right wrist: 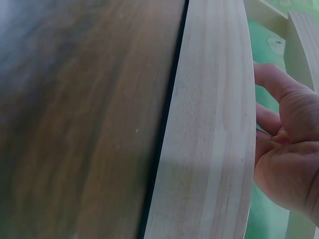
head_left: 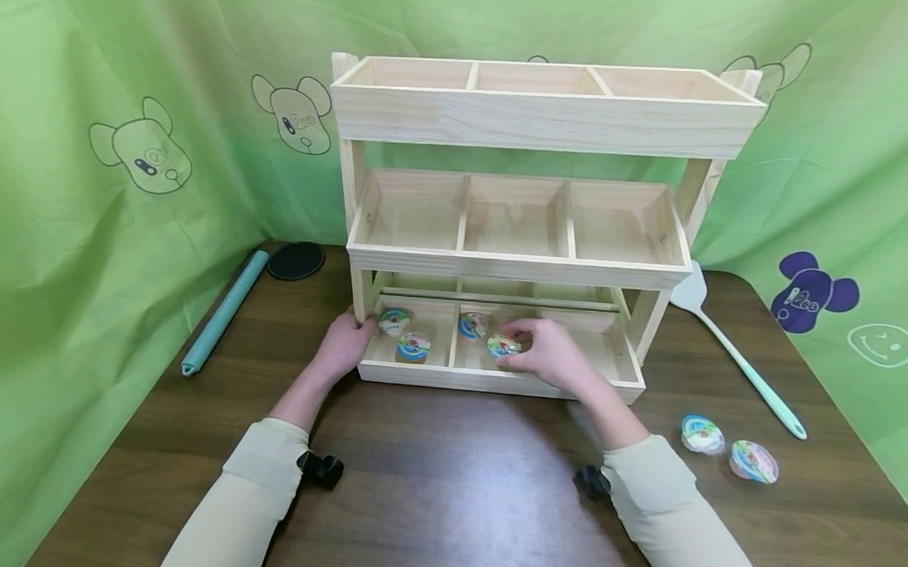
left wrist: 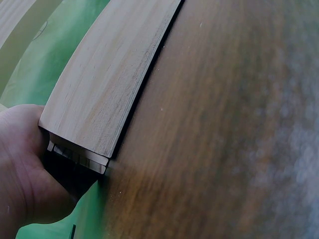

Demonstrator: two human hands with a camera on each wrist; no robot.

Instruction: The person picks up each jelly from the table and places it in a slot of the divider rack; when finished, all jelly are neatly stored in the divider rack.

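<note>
A three-tier wooden rack [head_left: 550, 122] with divided trays stands on the table. At the left end of its bottom tray, my left hand [head_left: 343, 344] grips the side; the left wrist view shows the thumb at the front board's corner [left wrist: 75, 130]. My right hand [head_left: 547, 352] reaches into the bottom tray's middle compartment and pinches a small jelly cup [head_left: 503, 345] with a printed lid. Beside it lies another jelly cup [head_left: 472, 324]. Two more sit in the left compartment, a rear cup [head_left: 394, 321] and a front cup [head_left: 413, 346]. In the right wrist view the front board hides the fingertips.
Two jelly cups, one nearer the rack [head_left: 702, 434] and one farther right [head_left: 753, 462], lie on the table [head_left: 446, 500]. A spatula [head_left: 744, 360] lies right of the rack. To the left are a teal rolled item [head_left: 226, 311] and a black disc [head_left: 296, 261]. Green cloth [head_left: 208, 25] hangs behind.
</note>
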